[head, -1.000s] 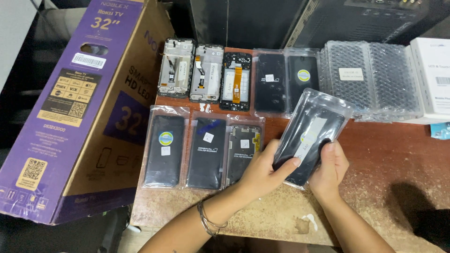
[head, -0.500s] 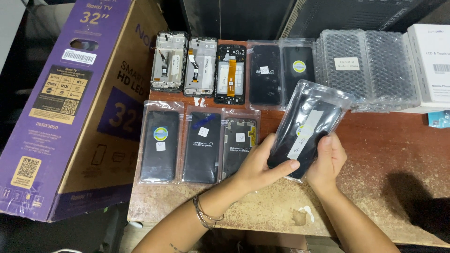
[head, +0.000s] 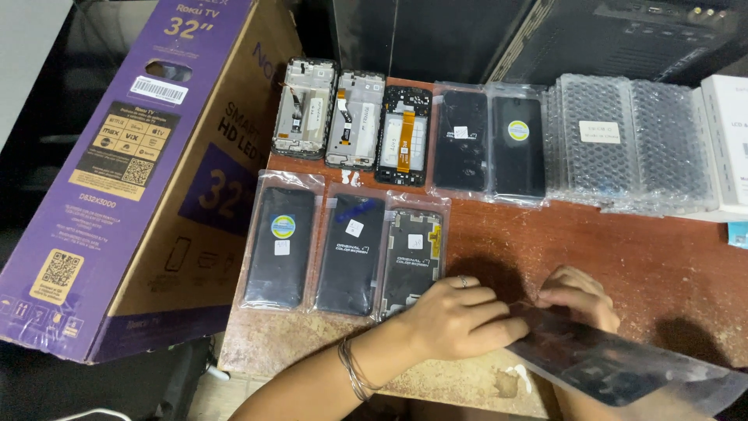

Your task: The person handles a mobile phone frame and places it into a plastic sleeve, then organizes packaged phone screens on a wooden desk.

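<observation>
Both hands, left hand (head: 460,316) and right hand (head: 578,294), have brought the dark phone screen in its clear plastic sleeve (head: 615,362) from raised down flat near the front edge of the reddish-brown wooden tabletop (head: 623,242), fingers clamped on its upper end, so handling now continues on the surface.

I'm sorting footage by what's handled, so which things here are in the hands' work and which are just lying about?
In hand:
- bagged phone screen, gripped at its end by left hand and right hand

Lying about:
- bagged screens in the near row
- bare phone frames
- bubble-wrapped packs
- purple television box
- white box
</observation>
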